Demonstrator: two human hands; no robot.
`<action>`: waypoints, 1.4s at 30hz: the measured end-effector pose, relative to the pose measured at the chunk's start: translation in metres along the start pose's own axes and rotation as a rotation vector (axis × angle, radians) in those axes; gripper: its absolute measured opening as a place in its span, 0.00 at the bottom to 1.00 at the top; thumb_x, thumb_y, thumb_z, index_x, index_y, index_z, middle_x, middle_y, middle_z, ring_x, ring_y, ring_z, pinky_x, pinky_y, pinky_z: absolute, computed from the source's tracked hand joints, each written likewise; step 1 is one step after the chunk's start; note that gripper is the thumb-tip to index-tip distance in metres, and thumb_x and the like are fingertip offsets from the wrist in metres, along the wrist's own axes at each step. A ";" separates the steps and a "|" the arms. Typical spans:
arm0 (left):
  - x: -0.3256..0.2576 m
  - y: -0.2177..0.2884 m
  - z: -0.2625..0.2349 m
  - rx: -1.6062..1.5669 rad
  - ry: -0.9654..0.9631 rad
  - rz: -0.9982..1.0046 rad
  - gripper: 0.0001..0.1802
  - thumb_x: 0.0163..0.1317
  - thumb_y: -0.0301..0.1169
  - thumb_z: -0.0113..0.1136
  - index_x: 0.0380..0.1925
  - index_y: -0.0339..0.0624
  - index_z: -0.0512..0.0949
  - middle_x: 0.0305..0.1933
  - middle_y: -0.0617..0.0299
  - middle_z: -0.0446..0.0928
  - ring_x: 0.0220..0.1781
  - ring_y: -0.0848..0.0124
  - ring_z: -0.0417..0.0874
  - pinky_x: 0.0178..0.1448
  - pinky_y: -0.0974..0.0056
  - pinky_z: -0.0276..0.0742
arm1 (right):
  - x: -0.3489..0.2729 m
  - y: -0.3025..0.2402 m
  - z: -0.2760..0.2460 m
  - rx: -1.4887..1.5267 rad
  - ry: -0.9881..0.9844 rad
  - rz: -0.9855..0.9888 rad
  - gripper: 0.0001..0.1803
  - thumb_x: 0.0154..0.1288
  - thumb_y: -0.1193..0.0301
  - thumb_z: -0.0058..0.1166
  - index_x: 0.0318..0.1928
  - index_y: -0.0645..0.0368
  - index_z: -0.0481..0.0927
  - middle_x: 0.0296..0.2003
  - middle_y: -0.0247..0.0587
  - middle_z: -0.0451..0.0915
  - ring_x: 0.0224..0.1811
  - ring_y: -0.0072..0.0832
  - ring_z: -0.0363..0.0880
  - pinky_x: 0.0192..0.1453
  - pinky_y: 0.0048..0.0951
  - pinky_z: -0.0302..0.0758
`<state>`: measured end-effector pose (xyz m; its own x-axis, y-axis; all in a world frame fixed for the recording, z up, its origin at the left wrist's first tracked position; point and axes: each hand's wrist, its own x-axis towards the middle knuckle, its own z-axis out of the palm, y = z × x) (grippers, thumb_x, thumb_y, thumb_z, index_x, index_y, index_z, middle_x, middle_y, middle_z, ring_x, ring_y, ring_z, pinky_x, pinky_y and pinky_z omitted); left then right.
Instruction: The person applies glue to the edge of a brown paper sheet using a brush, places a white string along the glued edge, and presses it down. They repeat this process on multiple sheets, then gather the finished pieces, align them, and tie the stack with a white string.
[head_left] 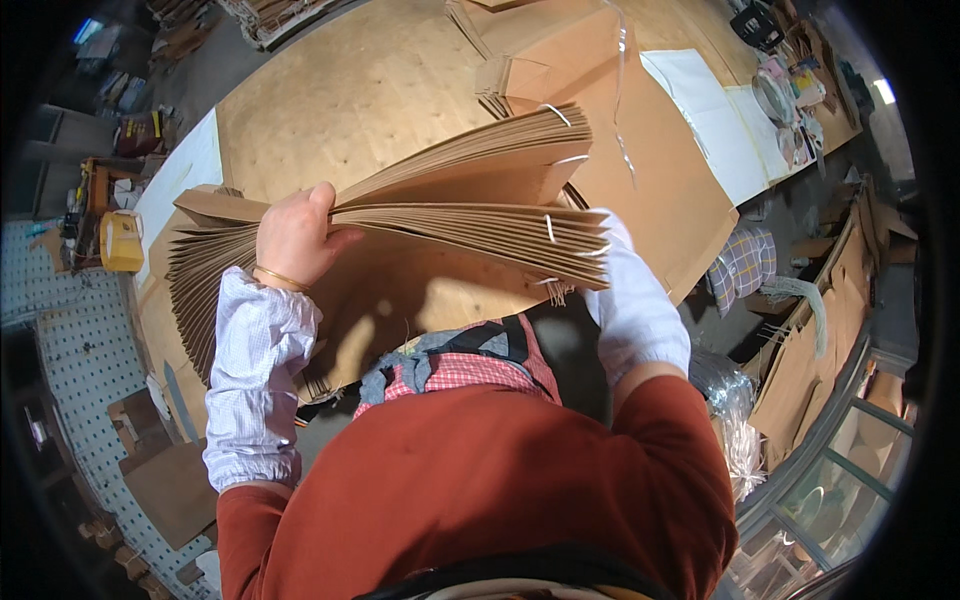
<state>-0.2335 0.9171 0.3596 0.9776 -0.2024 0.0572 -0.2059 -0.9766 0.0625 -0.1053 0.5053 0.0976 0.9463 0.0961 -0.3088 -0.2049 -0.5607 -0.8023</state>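
Observation:
A thick fanned stack of brown kraft paper bags (465, 158) spans the middle, raised above the near part of the table. Short white cord handles (549, 229) show along its right end. My left hand (298, 238) is closed around the stack left of its middle, pinching the layers together; beyond that grip the sheets spread apart toward the left. My right arm, in a white sleeve (640, 315), reaches up to the stack's right end. The bags hide my right hand there, so its fingers do not show.
On the wooden table (320, 110) lie more brown paper bags (630, 140) at the far right, with a clear strip trailing over them. White sheets (690, 105) lie beyond. A yellow container (122, 240) stands off the left edge; cardboard pieces (815, 340) lean at the right.

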 end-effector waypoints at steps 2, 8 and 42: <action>-0.001 -0.003 0.003 0.027 -0.001 0.010 0.23 0.45 0.42 0.74 0.26 0.41 0.70 0.24 0.51 0.76 0.30 0.50 0.79 0.34 0.51 0.74 | -0.022 -0.005 -0.041 0.214 0.169 -0.002 0.25 0.64 0.65 0.57 0.60 0.62 0.73 0.51 0.43 0.78 0.51 0.33 0.75 0.58 0.34 0.72; -0.006 -0.014 0.009 0.049 0.012 0.049 0.21 0.46 0.44 0.73 0.23 0.42 0.71 0.20 0.52 0.76 0.26 0.51 0.79 0.31 0.51 0.74 | -0.164 -0.168 -0.090 0.188 0.411 -0.541 0.26 0.56 0.69 0.65 0.56 0.63 0.77 0.49 0.45 0.81 0.49 0.34 0.80 0.56 0.33 0.76; -0.110 -0.086 -0.005 0.012 -0.128 0.031 0.15 0.50 0.37 0.68 0.33 0.45 0.74 0.36 0.60 0.78 0.46 0.61 0.79 0.56 0.58 0.69 | -0.180 -0.266 0.021 -1.017 -0.059 -0.857 0.16 0.37 0.73 0.70 0.24 0.59 0.73 0.26 0.44 0.77 0.33 0.44 0.77 0.35 0.43 0.73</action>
<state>-0.3238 1.0241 0.3531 0.9685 -0.2394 -0.0685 -0.2363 -0.9703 0.0508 -0.2261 0.6544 0.3557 0.6637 0.7458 0.0569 0.7477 -0.6636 -0.0242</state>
